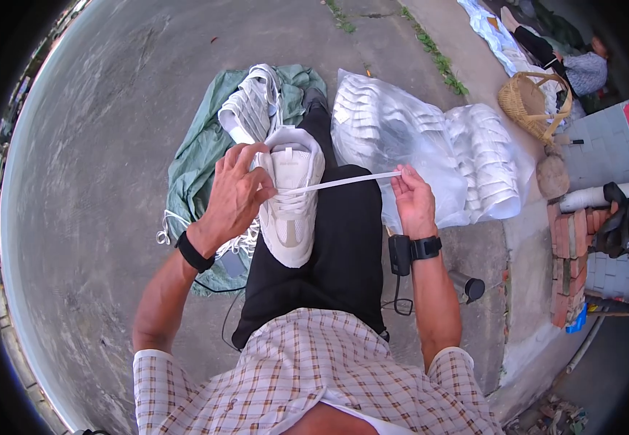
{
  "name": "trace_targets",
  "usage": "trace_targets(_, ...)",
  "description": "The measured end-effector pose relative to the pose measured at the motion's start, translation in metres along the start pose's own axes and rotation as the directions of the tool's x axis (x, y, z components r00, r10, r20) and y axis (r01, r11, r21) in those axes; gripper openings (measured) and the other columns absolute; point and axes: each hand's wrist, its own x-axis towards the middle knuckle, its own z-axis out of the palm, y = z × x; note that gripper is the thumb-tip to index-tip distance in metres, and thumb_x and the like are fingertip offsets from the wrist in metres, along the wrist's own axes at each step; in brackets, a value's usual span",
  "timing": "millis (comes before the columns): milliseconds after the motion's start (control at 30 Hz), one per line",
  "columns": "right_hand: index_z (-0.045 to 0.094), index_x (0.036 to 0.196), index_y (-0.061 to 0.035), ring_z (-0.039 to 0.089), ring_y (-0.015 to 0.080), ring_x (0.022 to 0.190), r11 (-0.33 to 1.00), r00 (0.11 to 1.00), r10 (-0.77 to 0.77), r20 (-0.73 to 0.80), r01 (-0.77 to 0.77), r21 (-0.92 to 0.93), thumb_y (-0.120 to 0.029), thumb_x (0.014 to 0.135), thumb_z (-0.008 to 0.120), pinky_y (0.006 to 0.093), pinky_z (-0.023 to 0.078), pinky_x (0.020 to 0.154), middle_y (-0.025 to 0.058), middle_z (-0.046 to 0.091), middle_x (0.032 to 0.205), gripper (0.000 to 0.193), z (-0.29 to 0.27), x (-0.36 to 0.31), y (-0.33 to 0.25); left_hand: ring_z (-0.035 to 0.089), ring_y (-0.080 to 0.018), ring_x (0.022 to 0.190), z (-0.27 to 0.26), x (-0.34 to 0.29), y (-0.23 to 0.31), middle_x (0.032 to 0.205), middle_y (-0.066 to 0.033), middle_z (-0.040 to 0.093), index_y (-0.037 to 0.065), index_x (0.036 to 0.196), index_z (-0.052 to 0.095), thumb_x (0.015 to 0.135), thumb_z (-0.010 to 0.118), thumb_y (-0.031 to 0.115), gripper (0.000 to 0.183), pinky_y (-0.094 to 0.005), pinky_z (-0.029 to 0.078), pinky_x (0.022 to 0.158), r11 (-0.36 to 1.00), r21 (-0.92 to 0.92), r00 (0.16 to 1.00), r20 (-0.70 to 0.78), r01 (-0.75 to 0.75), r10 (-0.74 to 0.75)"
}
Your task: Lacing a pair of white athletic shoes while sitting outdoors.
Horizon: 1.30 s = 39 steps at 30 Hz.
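Observation:
A white and cream sneaker [299, 245] rests on my lap over black trousers, its toe toward me and its opening away. Its white shoelace [350, 181] is threaded in rows across the front. My left hand [236, 187] grips the sneaker's left edge, with thumb and fingers beside the lace rows. One end of the lace is stretched taut to the right, pinched between the fingertips of my right hand [414, 201]. Behind the sneaker, a bundle of white shoe uppers [251, 107] lies on a green woven sheet [197, 148].
Right of my legs, clear plastic bags [417, 152] hold stacks of white shoe parts. Loose white laces [236, 245] lie on the sheet at left. A dark cylinder [468, 286] sits by my right forearm. Farther right are a wicker basket [523, 109], stacked bricks [568, 264] and another seated person.

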Motion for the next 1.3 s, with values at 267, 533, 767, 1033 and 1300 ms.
trace_targets(267,0.062,0.115,0.0069,0.064,0.0225,0.101,0.985,0.98,-0.067,-0.188,0.095,0.142,0.001,0.093,0.06,0.0348,0.05,0.094,0.0134,0.068,0.112,0.022,-0.066,0.045,-0.047,0.054,-0.0412,0.112,0.037,-0.047,-0.026,0.117,-0.0243,0.057,0.001,0.096,0.058,0.089,0.068,0.02,0.022,-0.0487,0.042,0.095,0.912,-0.296,0.92,-0.183,0.286,-0.348)
trace_targets(533,0.06,0.117,0.0087,0.066,0.0239,0.101,0.953,0.91,-0.245,-0.334,0.289,0.091,0.001,0.096,0.058,0.0348,0.055,0.093,0.0137,0.067,0.112,0.023,-0.148,0.052,-0.141,0.059,-0.0235,0.098,0.089,-0.063,-0.043,0.111,-0.0104,0.066,0.003,0.119,0.062,0.101,0.048,0.052,0.054,-0.0378,0.046,0.088,-0.403,-0.632,0.469,0.769,0.662,-0.435)
trace_targets(767,0.06,0.116,0.0059,0.067,0.0221,0.095,0.903,0.85,-0.396,-0.347,0.429,0.021,-0.003,0.099,0.056,0.0358,0.055,0.091,0.0125,0.069,0.108,0.02,-0.2,0.051,-0.185,0.052,-0.0161,0.084,0.146,-0.075,-0.11,0.093,0.0025,0.06,0.013,0.107,0.063,0.104,0.052,0.037,0.027,-0.0339,0.042,0.079,-0.698,-0.657,0.41,0.742,0.286,-0.531)
trace_targets(1033,0.063,0.108,0.0005,0.061,0.0173,0.074,0.911,0.852,-0.353,-0.387,0.408,0.066,-0.013,0.1,0.057,0.0314,0.053,0.071,0.0094,0.068,0.095,0.017,-0.224,0.029,-0.188,0.057,-0.0204,0.105,0.072,-0.108,-0.122,0.115,-0.0025,0.06,0.016,0.111,0.054,0.102,0.057,0.036,0.023,-0.0442,0.039,0.083,-0.722,-0.587,0.332,0.807,0.366,-0.488)
trace_targets(1300,0.064,0.102,-0.0026,0.039,0.0114,0.05,0.935,0.829,-0.337,-0.446,0.35,-0.056,-0.015,0.098,0.06,0.0297,0.03,0.046,0.0004,0.052,0.071,0.014,-0.18,0.017,-0.187,0.06,-0.0255,0.101,0.043,-0.142,-0.115,0.107,-0.0027,0.064,0.015,0.108,0.057,0.1,0.061,0.032,0.019,-0.0431,0.045,0.08,-0.62,-0.645,0.208,0.749,0.447,-0.629)
